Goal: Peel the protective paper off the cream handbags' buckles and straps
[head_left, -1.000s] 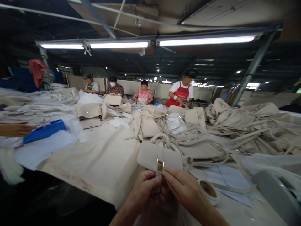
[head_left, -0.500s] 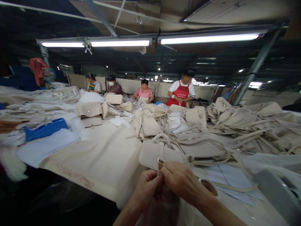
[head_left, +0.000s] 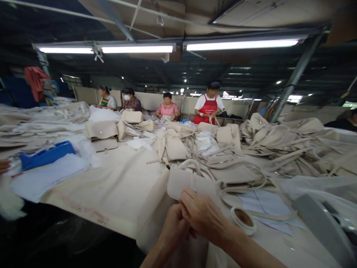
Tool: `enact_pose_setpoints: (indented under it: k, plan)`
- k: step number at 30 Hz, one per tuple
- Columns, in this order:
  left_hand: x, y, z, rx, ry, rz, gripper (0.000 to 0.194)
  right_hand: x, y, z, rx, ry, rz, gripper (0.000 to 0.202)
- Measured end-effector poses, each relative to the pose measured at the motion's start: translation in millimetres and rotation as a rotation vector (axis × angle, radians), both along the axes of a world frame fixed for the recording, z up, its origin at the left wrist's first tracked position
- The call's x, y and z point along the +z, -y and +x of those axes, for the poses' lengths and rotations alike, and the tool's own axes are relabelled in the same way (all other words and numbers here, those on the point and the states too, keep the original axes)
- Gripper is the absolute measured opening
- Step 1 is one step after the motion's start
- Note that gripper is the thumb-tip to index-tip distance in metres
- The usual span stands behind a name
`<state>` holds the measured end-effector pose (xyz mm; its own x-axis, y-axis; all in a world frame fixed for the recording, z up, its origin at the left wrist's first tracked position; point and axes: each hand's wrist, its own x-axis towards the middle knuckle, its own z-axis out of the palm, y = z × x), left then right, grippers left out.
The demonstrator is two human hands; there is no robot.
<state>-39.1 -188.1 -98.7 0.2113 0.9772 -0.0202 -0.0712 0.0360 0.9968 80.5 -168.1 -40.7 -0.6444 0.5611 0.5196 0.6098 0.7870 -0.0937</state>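
Left hand [head_left: 173, 223] curled, right hand [head_left: 203, 214] overlapping, both at beige bag [head_left: 177, 181]

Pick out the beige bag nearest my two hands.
The bag at the table's near edge: your right hand overlaps its flap, your left hand close beside. The other beige bags lie farther back, with neither hand on them.

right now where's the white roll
In the head view, the white roll lies at lower right on the table, right of the right hand and beside the pale blue sheets.
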Motion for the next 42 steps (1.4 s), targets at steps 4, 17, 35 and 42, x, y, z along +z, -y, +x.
enact_pose_setpoints:
  k: [4, 17, 35, 42]
  plan:
    - [-2.9, 0.6, -2.2, 0.012, 0.084, -0.084, 0.034, 1.2, -2.8, 24.1, -0.187, -0.434, -0.472, 0.026]
    - [0.6, 4.9, -0.8, -0.05, 0.093, -0.104, 0.052, -22.5, 2.4, 43.6, -0.024, 0.03, 0.339, 0.029]
    - [-13.4, 2.5, 0.9, -0.041, 0.115, -0.148, 0.049, -17.7, -9.7, 35.3, -0.035, -0.071, 0.017, 0.025]
    - [-7.8, 4.1, 1.5, -0.073, 0.12, -0.15, 0.059, -25.5, -2.9, 47.9, 0.082, 0.162, 0.381, 0.029]
